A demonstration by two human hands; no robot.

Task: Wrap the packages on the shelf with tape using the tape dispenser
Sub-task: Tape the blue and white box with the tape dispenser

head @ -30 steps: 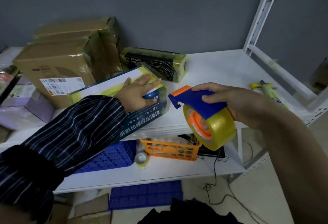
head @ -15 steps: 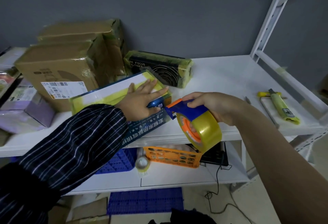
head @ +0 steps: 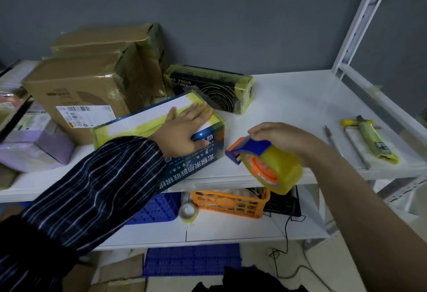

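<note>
Two hands apart, left hand (head: pixel 184 129) flat on blue box (head: pixel 196 164), right hand (head: pixel 284 139) gripping tape dispenser (head: pixel 265 164).

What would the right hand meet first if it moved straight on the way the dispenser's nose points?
Most likely the right end of the blue box, just left of the dispenser that the right hand grips. The left hand lies flat on top, further on. Depth is uncertain.

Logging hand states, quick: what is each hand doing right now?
Left hand: open, pressing flat on the blue box.
Right hand: holding the tape dispenser.
</note>
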